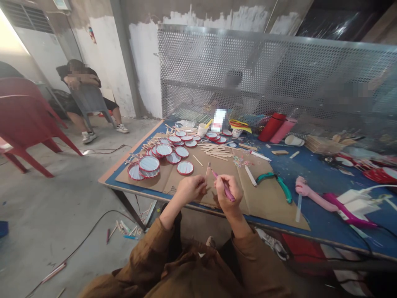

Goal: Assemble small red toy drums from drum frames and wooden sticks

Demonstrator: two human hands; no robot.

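Pinched upright in my left hand [192, 188] is a flat wooden craft stick [208, 169]. My right hand [230, 186] closes around a purple pen [228, 193], its tip pointing at the stick from a short distance. Both hands are over the front of a brown cardboard sheet [263, 203]. Left of the stick lies a round white disc with a red rim [185, 167], beside a heap of similar discs [149, 164]. Just beyond my hands is a loose pile of wooden sticks [217, 151].
Right of my hands lie a white tube [250, 176], teal-handled pliers [281, 184] and a pink glue gun [316, 194] by a power strip [356, 207]. Red and pink bottles [272, 127] stand behind, before a perforated metal screen [198, 62]. Another person sits at far left.
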